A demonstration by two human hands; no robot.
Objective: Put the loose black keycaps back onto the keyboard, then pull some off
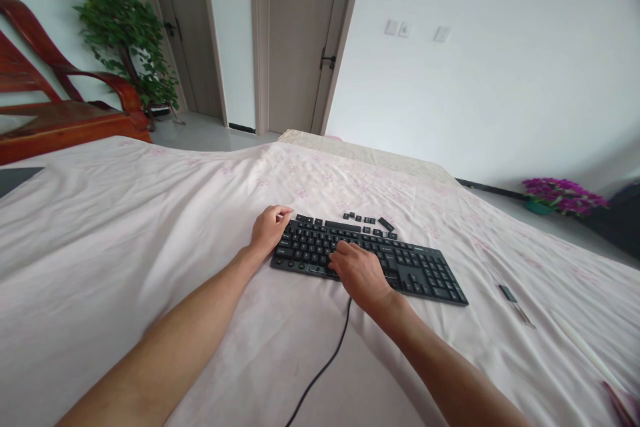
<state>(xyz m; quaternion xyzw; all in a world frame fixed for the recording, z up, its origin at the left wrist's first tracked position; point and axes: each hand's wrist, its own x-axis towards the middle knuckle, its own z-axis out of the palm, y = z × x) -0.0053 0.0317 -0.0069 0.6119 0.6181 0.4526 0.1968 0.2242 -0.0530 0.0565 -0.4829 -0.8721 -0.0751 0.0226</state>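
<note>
Keyboard (310, 247): lies just below the middle of the frame, black, flat on a pale patterned cloth (150, 227), with the right end set lower; carries a number pad (433, 270) at that end.
Left hand (271, 230): rests at the keyboard's left end, fingers loosely curled; cannot tell any grip on the edge.
Right hand (361, 273): reaches over the keyboard's middle, right of the frame's centre, fingers bent down toward the near rows, tips partly hidden; cannot tell any pinch on a key.
Near row (303, 267): shows small rounded shapes along the keyboard's lower left edge.
Loose keycaps (359, 218): lie scattered by the keyboard's upper edge, small and black.
Long keycap (343, 227): lies along that same edge, between smaller caps.
Cable (325, 367): runs from the keyboard's near side to the bottom of the frame.
Small tool (507, 292): lies at the lower right, dark-handled, thin-pronged, well apart from both hands.
Wooden seat (95, 117): stands at the upper left, beside a leafy plant (117, 23).
Purple flowers (565, 195): stand at the right edge of the frame.
</note>
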